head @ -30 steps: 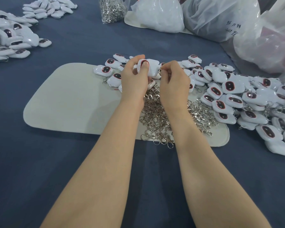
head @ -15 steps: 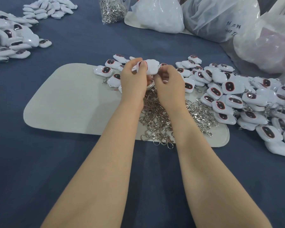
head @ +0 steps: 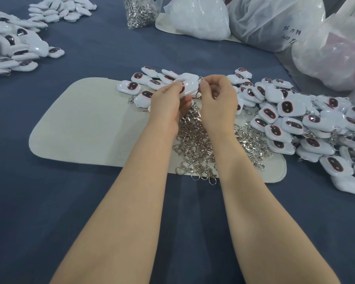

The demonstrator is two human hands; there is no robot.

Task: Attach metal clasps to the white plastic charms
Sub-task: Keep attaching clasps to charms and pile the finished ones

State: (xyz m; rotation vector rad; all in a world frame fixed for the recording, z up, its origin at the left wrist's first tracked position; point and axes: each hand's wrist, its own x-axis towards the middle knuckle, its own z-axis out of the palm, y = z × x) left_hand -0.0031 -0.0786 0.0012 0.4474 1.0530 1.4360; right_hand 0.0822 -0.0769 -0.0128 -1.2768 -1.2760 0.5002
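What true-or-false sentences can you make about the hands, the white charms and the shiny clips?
1. The left hand holds a white charm. True.
2. The loose metal clasps lie on a pale mat. True.
3. The right hand lies flat on the mat. False: it is up off the mat, pinching a clasp at the charm's corner.
4. The cloth under everything is red. False: it is dark blue.

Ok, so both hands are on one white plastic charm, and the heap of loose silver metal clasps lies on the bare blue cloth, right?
Not quite. In the head view the heap of loose silver metal clasps lies on the pale rounded mat, not on bare blue cloth. The left hand and right hand are on one white plastic charm.
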